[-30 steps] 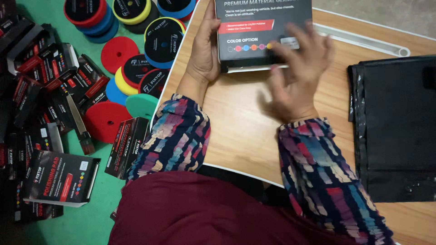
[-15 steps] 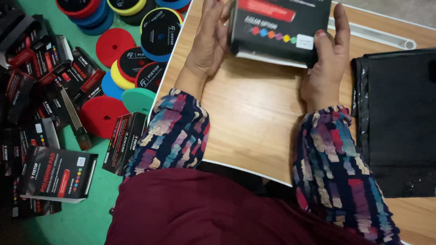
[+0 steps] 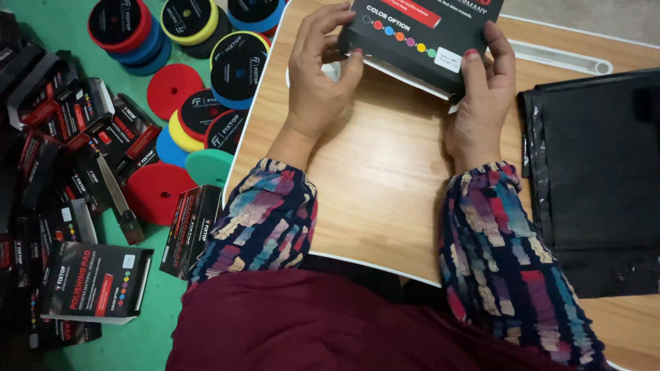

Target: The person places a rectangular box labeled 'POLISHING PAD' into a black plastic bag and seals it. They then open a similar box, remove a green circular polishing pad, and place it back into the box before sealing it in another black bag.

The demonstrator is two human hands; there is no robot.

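Both hands are gripping one black box (image 3: 421, 36) above the wooden table (image 3: 385, 192) — the left hand (image 3: 317, 75) pinching its near corner, the right hand (image 3: 481, 103) clasping its other end. The box's top is running out of frame. One black bag (image 3: 598, 178) is lying beside them — about nine round pads (image 3: 172, 89) are crowding the green floor (image 3: 41, 41), their boxes too jumbled to count.

The box (image 3: 419, 34) looks like matt black cardboard. The table (image 3: 385, 172) has a smooth wood-grain top. The black bags (image 3: 598, 178) are glossy, wrinkled plastic, and the round pads (image 3: 172, 86) look like soft foam.
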